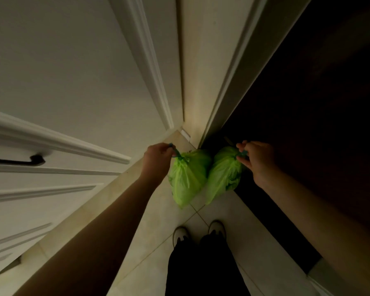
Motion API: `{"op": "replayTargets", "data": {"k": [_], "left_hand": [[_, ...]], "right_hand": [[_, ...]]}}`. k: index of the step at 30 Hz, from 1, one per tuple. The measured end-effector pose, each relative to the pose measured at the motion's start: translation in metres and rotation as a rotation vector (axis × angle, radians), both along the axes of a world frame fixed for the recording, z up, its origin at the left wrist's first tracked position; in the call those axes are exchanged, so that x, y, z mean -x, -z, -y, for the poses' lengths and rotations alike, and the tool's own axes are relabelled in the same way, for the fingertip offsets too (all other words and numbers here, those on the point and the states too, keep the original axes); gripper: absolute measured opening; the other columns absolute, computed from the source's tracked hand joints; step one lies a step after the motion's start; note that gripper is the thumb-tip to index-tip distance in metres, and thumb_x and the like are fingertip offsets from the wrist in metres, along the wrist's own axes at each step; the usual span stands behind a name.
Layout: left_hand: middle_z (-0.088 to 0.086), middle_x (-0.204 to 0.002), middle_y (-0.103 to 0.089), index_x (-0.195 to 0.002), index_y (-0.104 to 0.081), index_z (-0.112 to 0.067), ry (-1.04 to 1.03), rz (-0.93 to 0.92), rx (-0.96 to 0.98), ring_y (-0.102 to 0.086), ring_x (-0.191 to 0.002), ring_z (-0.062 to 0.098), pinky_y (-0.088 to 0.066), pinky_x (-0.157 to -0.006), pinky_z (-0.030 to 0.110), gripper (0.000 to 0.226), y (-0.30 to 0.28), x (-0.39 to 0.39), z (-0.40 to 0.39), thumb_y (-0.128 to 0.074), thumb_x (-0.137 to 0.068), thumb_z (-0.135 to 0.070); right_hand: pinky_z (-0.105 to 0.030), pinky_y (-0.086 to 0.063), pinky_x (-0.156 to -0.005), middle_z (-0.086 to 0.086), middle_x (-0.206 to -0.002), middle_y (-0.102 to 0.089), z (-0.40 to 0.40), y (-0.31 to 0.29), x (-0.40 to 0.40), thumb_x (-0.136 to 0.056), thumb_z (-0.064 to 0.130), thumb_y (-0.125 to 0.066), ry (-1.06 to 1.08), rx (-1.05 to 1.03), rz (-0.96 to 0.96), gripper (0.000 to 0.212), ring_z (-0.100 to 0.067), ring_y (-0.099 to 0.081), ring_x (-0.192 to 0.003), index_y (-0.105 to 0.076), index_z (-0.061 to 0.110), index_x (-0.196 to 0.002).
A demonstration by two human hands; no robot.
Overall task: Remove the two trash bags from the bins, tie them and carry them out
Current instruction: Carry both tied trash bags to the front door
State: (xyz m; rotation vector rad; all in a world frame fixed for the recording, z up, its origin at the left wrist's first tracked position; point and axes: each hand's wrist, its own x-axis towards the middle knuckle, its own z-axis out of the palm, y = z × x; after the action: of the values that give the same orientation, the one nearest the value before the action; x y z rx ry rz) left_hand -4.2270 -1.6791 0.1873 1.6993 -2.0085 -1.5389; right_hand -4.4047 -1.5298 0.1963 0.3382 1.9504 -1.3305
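Observation:
Two bright green trash bags hang side by side in front of me, both tied at the top with blue-green drawstrings. My left hand (157, 159) grips the drawstring of the left bag (187, 178). My right hand (257, 161) pinches the drawstring of the right bag (223, 174). The bags touch each other and dangle just above the pale tiled floor (158, 231), close to the corner of a doorway. No bins are in view.
White panelled cabinet doors with a dark handle (17, 161) run along my left. A white door frame (226, 86) stands straight ahead, with a dark open area (318, 124) to its right. My shoes (199, 231) and dark trousers are below the bags.

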Motion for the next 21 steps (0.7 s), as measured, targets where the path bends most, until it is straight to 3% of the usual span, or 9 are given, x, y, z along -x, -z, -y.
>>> {"op": "replayTargets", "data": {"k": [3,6,10,14,15,18,21], "left_hand": [[0.012,-0.092,-0.074,-0.098,-0.074,-0.007,0.102,0.065,0.044,-0.068,-0.092,0.024,-0.049,-0.082,0.026,0.021,0.015,0.005,0.017,-0.057,-0.085,-0.009],[0.013,-0.095,-0.074,-0.097,-0.074,-0.007,0.132,0.098,0.133,-0.067,-0.091,0.025,-0.044,-0.076,0.022,0.02,0.024,0.012,0.032,-0.058,-0.086,-0.01],[0.02,-0.092,-0.071,-0.092,-0.072,-0.001,0.155,0.15,0.23,-0.065,-0.087,0.033,-0.05,-0.076,0.036,0.02,0.032,0.022,0.053,-0.057,-0.083,-0.011],[0.017,-0.093,-0.072,-0.092,-0.072,-0.004,0.155,0.168,0.246,-0.065,-0.089,0.033,-0.049,-0.074,0.032,0.021,0.035,0.029,0.072,-0.055,-0.084,-0.011],[0.017,-0.092,-0.072,-0.093,-0.072,-0.004,0.15,0.165,0.233,-0.065,-0.089,0.033,-0.05,-0.073,0.032,0.021,0.036,0.031,0.074,-0.054,-0.084,-0.011],[0.018,-0.088,-0.07,-0.094,-0.071,-0.001,0.147,0.154,0.21,-0.063,-0.081,0.031,-0.041,-0.062,0.028,0.02,0.037,0.033,0.074,-0.055,-0.085,-0.011],[0.011,-0.082,-0.066,-0.098,-0.071,-0.002,0.149,0.123,0.201,-0.057,-0.074,0.022,-0.033,-0.058,0.019,0.02,0.039,0.032,0.068,-0.057,-0.087,-0.01]], "right_hand": [[-0.032,-0.053,-0.079,-0.003,-0.085,-0.06,0.011,0.024,0.02,-0.092,0.002,-0.046,-0.092,-0.038,0.025,0.02,-0.018,-0.057,-0.098,-0.056,0.008,-0.076],[-0.031,-0.05,-0.083,-0.002,-0.087,-0.062,0.027,0.037,0.039,-0.091,0.0,-0.048,-0.189,-0.06,0.004,0.017,-0.017,-0.057,-0.101,-0.058,0.009,-0.101],[-0.037,-0.044,-0.095,-0.007,-0.106,-0.059,0.05,0.039,0.054,-0.089,0.002,-0.05,-0.316,-0.087,-0.032,0.021,-0.019,-0.053,-0.104,-0.056,0.021,-0.081],[-0.022,-0.045,-0.073,-0.008,-0.107,-0.059,0.072,0.035,0.072,-0.09,0.006,-0.049,-0.251,-0.037,-0.043,0.02,-0.016,-0.054,-0.102,-0.054,0.019,-0.076],[-0.022,-0.046,-0.073,-0.006,-0.103,-0.06,0.075,0.034,0.077,-0.091,0.006,-0.049,-0.215,-0.02,-0.05,0.02,-0.015,-0.054,-0.101,-0.054,0.019,-0.076],[-0.029,-0.05,-0.086,-0.007,-0.093,-0.061,0.078,0.033,0.084,-0.092,0.009,-0.05,-0.186,-0.018,-0.126,0.021,-0.016,-0.056,-0.097,-0.054,0.019,-0.074],[-0.054,-0.046,-0.099,-0.031,-0.114,-0.061,0.074,0.038,0.076,-0.091,0.013,-0.052,-0.28,-0.101,-0.224,0.019,-0.037,-0.06,-0.107,-0.058,0.01,-0.074]]}}
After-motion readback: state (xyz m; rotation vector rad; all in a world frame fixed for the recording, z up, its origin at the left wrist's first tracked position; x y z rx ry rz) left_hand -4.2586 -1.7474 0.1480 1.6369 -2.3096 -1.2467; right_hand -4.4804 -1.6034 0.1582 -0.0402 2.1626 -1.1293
